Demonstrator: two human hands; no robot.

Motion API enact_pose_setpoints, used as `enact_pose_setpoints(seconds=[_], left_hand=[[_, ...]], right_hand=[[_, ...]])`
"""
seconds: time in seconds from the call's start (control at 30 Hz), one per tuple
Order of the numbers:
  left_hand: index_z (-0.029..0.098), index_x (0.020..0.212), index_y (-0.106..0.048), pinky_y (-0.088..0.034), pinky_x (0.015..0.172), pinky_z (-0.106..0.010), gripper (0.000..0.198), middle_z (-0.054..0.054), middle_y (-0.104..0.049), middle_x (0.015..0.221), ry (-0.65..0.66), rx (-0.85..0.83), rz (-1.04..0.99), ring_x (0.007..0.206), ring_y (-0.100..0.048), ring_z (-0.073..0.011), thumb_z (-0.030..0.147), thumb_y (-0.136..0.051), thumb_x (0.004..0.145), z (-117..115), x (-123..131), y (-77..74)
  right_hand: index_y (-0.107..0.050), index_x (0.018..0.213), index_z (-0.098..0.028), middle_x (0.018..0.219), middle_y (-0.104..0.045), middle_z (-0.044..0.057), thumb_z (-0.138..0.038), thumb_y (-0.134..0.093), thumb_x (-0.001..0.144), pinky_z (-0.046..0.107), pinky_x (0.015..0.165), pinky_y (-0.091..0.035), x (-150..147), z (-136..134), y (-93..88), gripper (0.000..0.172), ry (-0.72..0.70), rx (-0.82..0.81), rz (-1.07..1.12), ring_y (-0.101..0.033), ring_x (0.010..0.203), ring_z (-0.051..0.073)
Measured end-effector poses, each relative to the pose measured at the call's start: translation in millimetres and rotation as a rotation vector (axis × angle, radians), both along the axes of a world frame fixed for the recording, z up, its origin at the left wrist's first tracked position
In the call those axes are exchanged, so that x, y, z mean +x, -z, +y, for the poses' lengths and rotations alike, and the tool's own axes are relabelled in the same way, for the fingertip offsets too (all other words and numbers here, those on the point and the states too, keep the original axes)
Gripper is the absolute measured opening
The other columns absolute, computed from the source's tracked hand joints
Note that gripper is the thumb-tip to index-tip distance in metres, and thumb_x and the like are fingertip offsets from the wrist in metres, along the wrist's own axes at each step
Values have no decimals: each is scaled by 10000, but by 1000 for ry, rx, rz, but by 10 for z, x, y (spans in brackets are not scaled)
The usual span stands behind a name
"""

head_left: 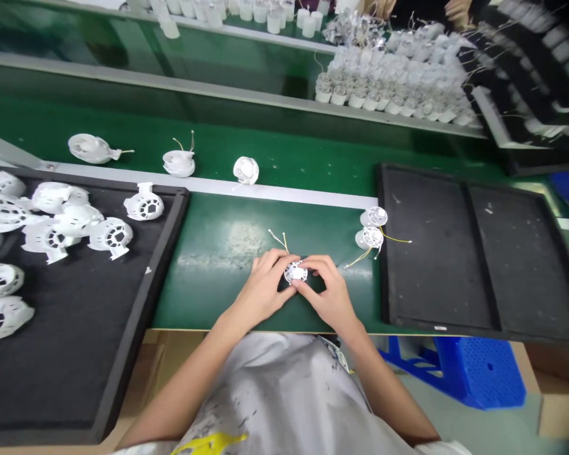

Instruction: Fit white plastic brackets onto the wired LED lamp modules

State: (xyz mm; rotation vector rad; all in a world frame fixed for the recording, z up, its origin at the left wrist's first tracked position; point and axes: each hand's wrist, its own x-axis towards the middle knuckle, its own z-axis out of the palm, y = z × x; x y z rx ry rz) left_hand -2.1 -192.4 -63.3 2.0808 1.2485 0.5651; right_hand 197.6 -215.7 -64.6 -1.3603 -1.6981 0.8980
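Both my hands meet over the green bench near its front edge. My left hand (264,285) and my right hand (329,291) pinch a small round white plastic part (296,272) between their fingertips; thin yellow wires (279,239) trail from it toward the back. Two similar white round parts with yellow wires (372,229) lie just to the right, beside an empty black tray (459,253).
A black tray (76,316) on the left holds several white slotted housings (110,235). Three white parts (179,162) lie on the green conveyor belt behind. Many white cylindrical parts (389,88) are stacked far right. A blue crate (474,373) stands below the bench.
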Motion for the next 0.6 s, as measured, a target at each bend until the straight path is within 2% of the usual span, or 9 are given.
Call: enact_pose_setpoints(seconds=[0.13, 0.27, 0.33, 0.4, 0.43, 0.5, 0.53, 0.6], left_hand=[[286, 1400, -575, -426, 1060, -505, 436, -81, -605, 1393, 41, -35, 96, 1319, -522, -320, 333, -679, 979, 95, -31, -119], [293, 1450, -572, -414, 1080, -532, 464, -87, -612, 1420, 60, 30, 205, 1351, -511, -334, 390, -634, 1001, 93, -17, -279], [298, 1520, -520, -418, 1103, -531, 538, -92, -578, 1477, 79, 82, 258, 1365, -512, -335, 413, -615, 1004, 141, -157, -385], [279, 1520, -522, -438, 1100, -517, 520, -101, -578, 1471, -40, 151, 329, 1341, -533, -337, 404, -572, 1018, 230, -504, -480], [255, 1479, -559, -445, 1093, -514, 478, -111, -600, 1428, -172, 196, 386, 1313, -548, -342, 387, -553, 1020, 275, -752, -516], [196, 1335, -647, -440, 1094, -523, 375, -141, -639, 1307, -515, 288, 532, 1265, -563, -366, 345, -552, 1004, 333, -1322, -558], [176, 1304, -660, -437, 1091, -540, 375, -155, -644, 1274, -609, 287, 605, 1251, -565, -387, 345, -590, 976, 342, -1598, -564], [159, 1338, -645, -439, 1076, -582, 415, -176, -663, 1235, -682, 229, 675, 1219, -592, -414, 306, -600, 953, 316, -2014, -557]], right_hand=[[-747, 1188, -305, 1160, -612, 50, -342, -783, 940, 378, 919, -562, 1, 101, -39, 253, -48, -36, -2, -641, 1036, 214], [-814, 1065, -304, 1055, -567, 35, -363, -772, 952, 367, 906, -544, -39, 128, 7, 134, -25, -10, 13, -631, 979, 199], [-817, 1075, -302, 1032, -565, 30, -378, -765, 960, 363, 909, -533, -64, 113, 29, 148, -6, 5, 17, -624, 968, 195], [-822, 1070, -304, 1009, -559, 23, -394, -756, 968, 350, 875, -525, -87, 105, 36, 151, 17, 3, 12, -613, 930, 184], [-826, 1058, -307, 995, -553, 20, -403, -753, 970, 343, 846, -521, -98, 106, 37, 149, 33, 1, 8, -607, 909, 180], [-834, 1024, -309, 967, -548, 17, -421, -749, 971, 339, 795, -512, -122, 121, 41, 150, 72, 8, -1, -600, 873, 179], [-835, 1009, -308, 955, -553, 18, -428, -743, 975, 343, 784, -512, -133, 130, 44, 156, 89, 13, -2, -602, 861, 182], [-833, 993, -300, 944, -566, 22, -437, -732, 981, 362, 801, -528, -143, 137, 44, 171, 100, 25, -1, -615, 853, 191]])
